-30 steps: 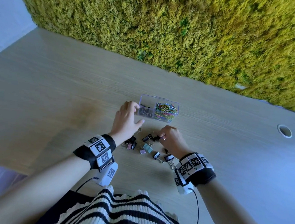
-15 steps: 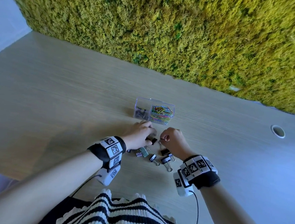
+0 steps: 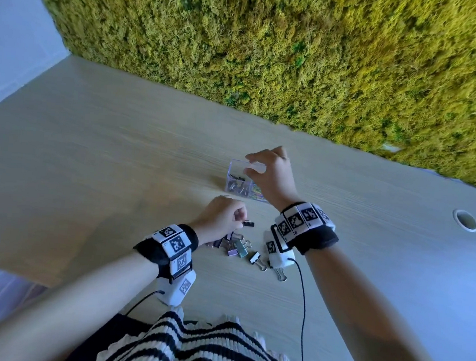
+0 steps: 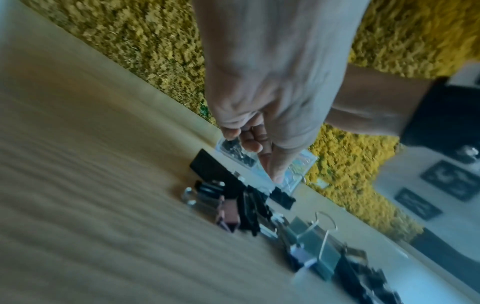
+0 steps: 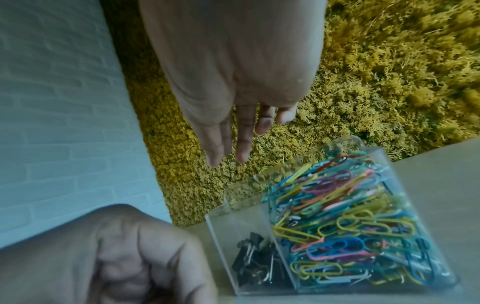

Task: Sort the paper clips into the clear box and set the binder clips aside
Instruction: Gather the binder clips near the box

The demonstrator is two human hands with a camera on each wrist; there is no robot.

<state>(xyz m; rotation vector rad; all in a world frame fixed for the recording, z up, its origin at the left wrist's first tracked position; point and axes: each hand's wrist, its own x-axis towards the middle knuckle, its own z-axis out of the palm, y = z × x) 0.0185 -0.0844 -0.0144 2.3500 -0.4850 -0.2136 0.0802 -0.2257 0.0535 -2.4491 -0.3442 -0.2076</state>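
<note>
A clear two-part box (image 3: 233, 177) (image 5: 221, 226) stands on the wooden table. Coloured paper clips (image 5: 345, 226) fill its larger part, and a few black binder clips (image 5: 254, 259) lie in the smaller one. My right hand (image 3: 253, 164) (image 5: 241, 144) hovers over the box with fingers straight, holding nothing. My left hand (image 3: 238, 218) (image 4: 249, 142) is nearer to me, with fingers curled, and pinches a black binder clip (image 3: 248, 224) by its wire handle. Just below it on the table lies a loose pile of binder clips (image 3: 238, 247) (image 4: 311, 242), black, pink and teal.
A green moss wall (image 3: 297, 57) rises behind the table's far edge. A round cable hole (image 3: 465, 219) sits at the far right. The table's near-left edge (image 3: 10, 268) runs beside my left forearm. Thin black cables hang from both wrist cameras.
My right hand rose from the pile to above the box and opened. My left hand left the box, came back to the pile and took a black binder clip.
</note>
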